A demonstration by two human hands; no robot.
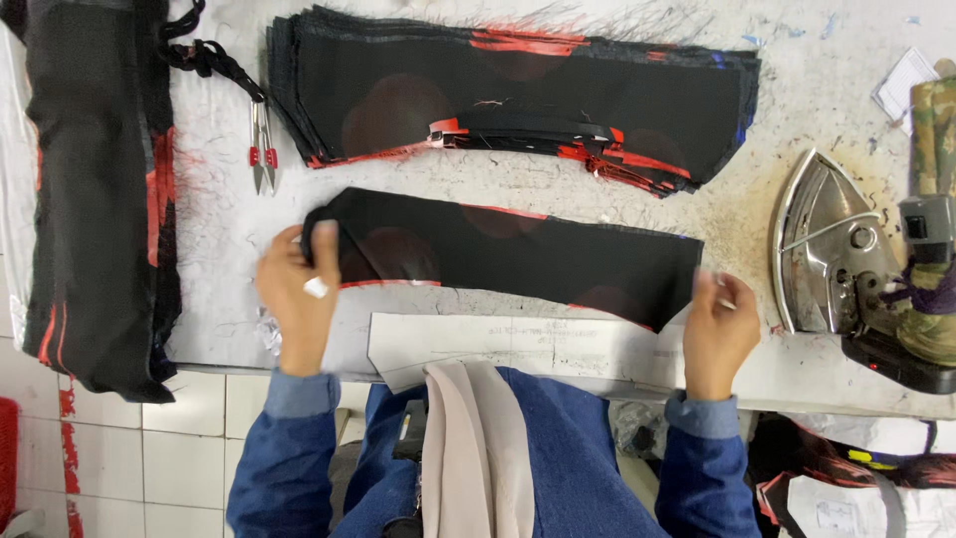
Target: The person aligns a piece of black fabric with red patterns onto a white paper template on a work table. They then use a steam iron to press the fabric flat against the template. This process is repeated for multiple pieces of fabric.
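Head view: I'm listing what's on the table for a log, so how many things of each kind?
Single black fabric strip, held at its ends by left hand and right hand: 1
Stack of fabric strips: 1
Thread snips: 1
Iron: 1
Paper pattern: 1
Total: 5

The dark fabric bundle with red streaks (95, 189) is cut off by the top edge. The right hand (719, 329) fingertips are motion-blurred. The chrome-soled iron (846, 259) runs past the right edge.

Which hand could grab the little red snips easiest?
Probably the left hand. It grips the near fabric strip at the end right below the snips. The right hand holds the strip's far end, much farther away.
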